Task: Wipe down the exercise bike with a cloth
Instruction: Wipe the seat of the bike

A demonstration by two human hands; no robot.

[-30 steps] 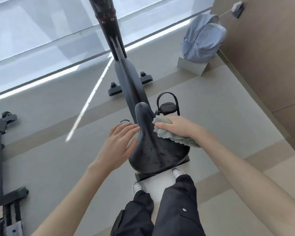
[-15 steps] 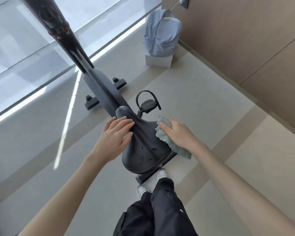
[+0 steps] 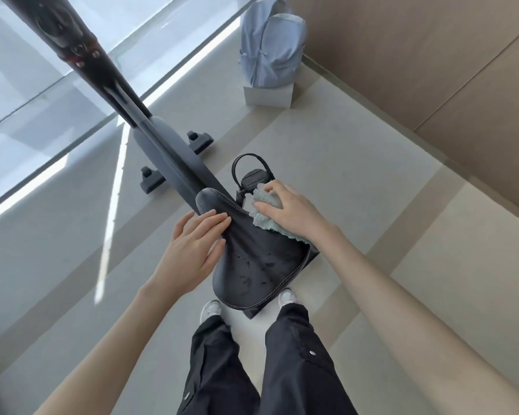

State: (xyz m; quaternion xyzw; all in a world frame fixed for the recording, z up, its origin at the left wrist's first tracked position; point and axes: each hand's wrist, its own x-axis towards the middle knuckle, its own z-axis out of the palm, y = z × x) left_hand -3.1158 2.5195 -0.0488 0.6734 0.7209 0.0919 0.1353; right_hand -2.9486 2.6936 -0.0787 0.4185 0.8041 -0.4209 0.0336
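On the saddle's (image 3: pixel 258 265) right flank, near its nose, the right hand (image 3: pixel 291 211) gripped the bunched cloth (image 3: pixel 262 220). On the saddle's left flank lay the left hand (image 3: pixel 189 250), flat, fingers straight. The saddle's long axis ran away from the person along the exercise bike (image 3: pixel 174 157), so its streaked wide rear probably called for a backward stroke.

Bright daylight from the window (image 3: pixel 12 70) upper left, a sunlit streak on the floor (image 3: pixel 327 163), wide-angle edge distortion.

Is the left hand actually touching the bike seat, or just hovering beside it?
Touching. The head view shows the left hand lying flat against the seat, its straight fingers resting on its top with no gap.
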